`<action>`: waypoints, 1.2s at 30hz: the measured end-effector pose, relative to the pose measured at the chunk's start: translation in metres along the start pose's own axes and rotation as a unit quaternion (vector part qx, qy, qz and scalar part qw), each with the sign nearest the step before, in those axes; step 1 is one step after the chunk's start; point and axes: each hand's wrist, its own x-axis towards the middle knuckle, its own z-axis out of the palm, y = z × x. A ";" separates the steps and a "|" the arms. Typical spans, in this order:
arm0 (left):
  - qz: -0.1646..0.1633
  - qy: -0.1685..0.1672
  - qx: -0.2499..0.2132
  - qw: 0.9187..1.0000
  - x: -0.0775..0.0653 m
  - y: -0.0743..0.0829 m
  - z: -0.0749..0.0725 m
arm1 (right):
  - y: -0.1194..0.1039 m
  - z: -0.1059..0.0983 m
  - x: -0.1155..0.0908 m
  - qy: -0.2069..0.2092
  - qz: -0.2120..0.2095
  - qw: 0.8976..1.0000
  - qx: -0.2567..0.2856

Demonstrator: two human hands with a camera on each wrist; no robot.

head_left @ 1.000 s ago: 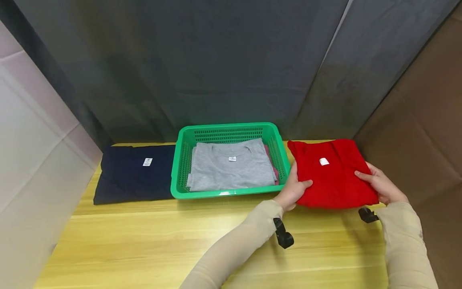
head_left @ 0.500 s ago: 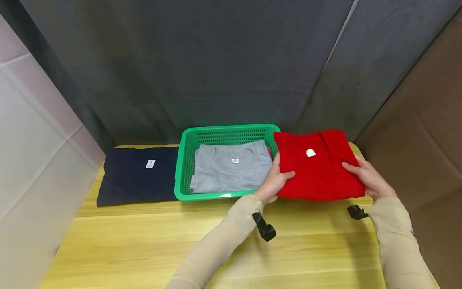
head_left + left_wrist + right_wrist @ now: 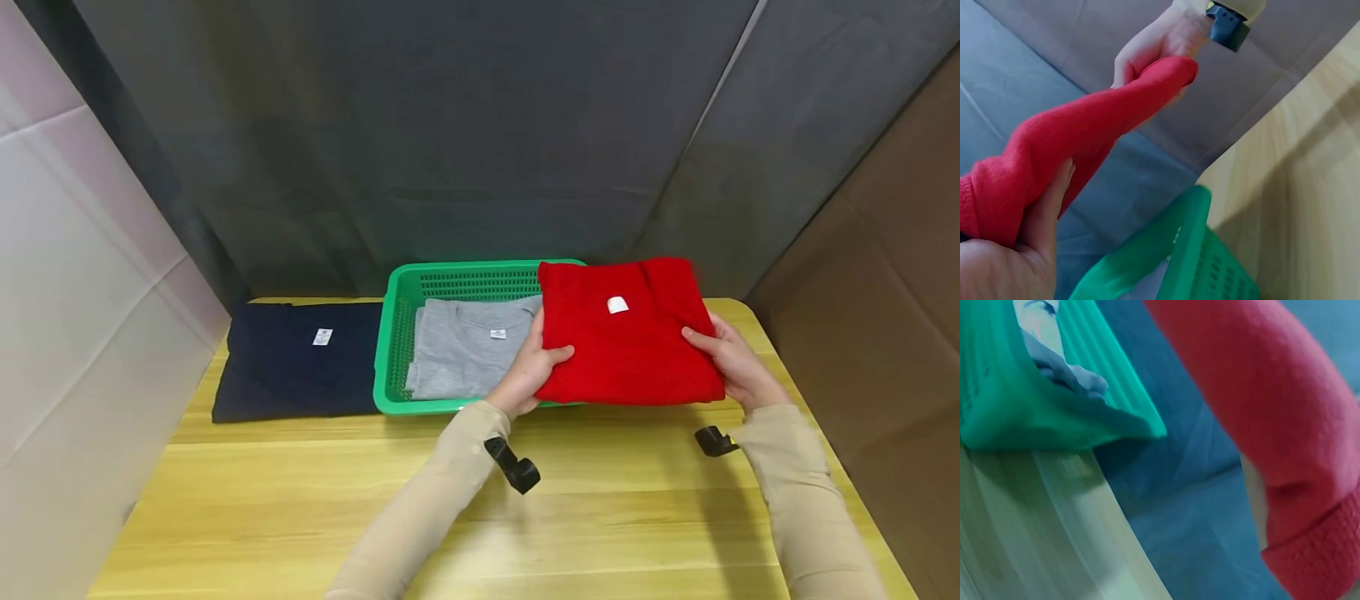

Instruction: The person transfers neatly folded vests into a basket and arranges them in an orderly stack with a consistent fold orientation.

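A folded red garment (image 3: 630,354) with a white label hangs level above the table, its left part overlapping the basket's right end in the head view. My left hand (image 3: 531,371) grips its left edge, thumb on top and fingers underneath. At the opposite edge my right hand (image 3: 738,362) pinches it the same way. The left wrist view shows the red garment (image 3: 1085,131) stretched between both hands. Under its left side stands a green plastic basket (image 3: 384,358) holding a folded grey T-shirt (image 3: 468,354) with a small label.
Left of the basket lies a folded navy garment (image 3: 285,367) with a white tag. All stand on a light wooden table (image 3: 300,500). A dark grey curtain (image 3: 420,142) closes the back, with a white panel (image 3: 82,250) left and a brown one (image 3: 885,250) right.
Both hands have lifted the red garment off the table's right side and carried it leftward, over the basket's right end. The basket and navy garment have stayed in place.
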 end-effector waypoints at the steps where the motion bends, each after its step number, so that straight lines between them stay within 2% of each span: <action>1: 0.000 0.003 0.001 1.000 -0.001 0.001 -0.003 | 0.000 0.003 0.002 0.003 0.004 1.000 -0.003; 7: 0.008 0.008 -0.004 1.000 -0.003 0.006 -0.018 | 0.001 0.016 0.011 0.010 0.014 1.000 -0.006; 14: 0.017 0.016 -0.008 1.000 -0.006 0.011 -0.029 | 0.000 0.028 0.019 0.008 0.003 1.000 -0.006; 22: 0.005 0.040 -0.007 0.999 -0.012 0.017 -0.046 | 0.000 0.043 0.031 -0.006 0.011 1.000 -0.008; 32: 0.024 0.049 0.000 0.998 -0.016 0.020 -0.058 | 0.004 0.053 0.043 -0.010 0.020 0.999 -0.025; 36: 0.022 0.056 0.002 0.998 -0.017 0.021 -0.063 | 0.005 0.057 0.049 -0.014 0.028 0.999 -0.036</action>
